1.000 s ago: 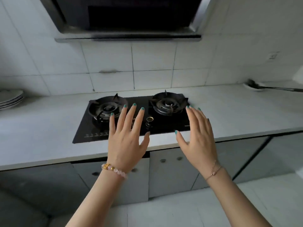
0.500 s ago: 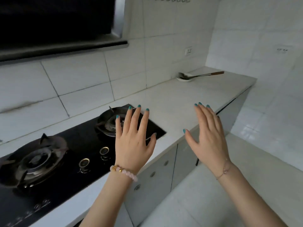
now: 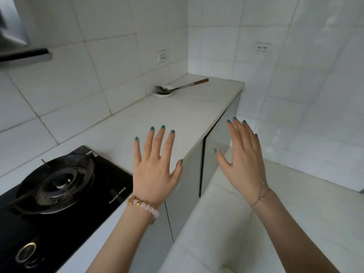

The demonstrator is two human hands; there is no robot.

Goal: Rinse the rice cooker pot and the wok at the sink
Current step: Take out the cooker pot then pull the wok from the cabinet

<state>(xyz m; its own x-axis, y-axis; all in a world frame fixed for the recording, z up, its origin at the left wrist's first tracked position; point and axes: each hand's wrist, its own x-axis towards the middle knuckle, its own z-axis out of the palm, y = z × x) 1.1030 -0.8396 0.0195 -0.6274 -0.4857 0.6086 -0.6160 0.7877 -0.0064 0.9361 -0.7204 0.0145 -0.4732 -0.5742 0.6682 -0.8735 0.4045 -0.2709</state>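
Where the pot, the wok and the sink are cannot be told from this view. The left hand (image 3: 155, 174) is held flat, palm down, above the near edge of the counter (image 3: 177, 119). Its 4 fingers are straight and spread and its thumb points out over the edge; it holds nothing, and whether it touches the top cannot be told. The right hand (image 3: 242, 164) is off the counter to the right, in front of the cabinets (image 3: 189, 184) and above the floor (image 3: 256, 233). Its fingers are straight and close together, its thumb is apart, and it is empty. A bead bracelet (image 3: 145, 206) is on the left wrist and a thin chain (image 3: 260, 198) on the right. Just left of the left hand, the black hob (image 3: 94, 194) is set into the counter, with 1 burner (image 3: 57, 180) and 1 knob (image 3: 26, 251) near the front. From the hob's right edge the counter runs bare to the far corner, where a small dish (image 3: 163, 94) holds a spatula (image 3: 183, 87) whose handle points right. The counter ends there in a square edge against the right wall. A hood (image 3: 23, 54) juts out at the upper left. Open floor lies to the right of the cabinets.
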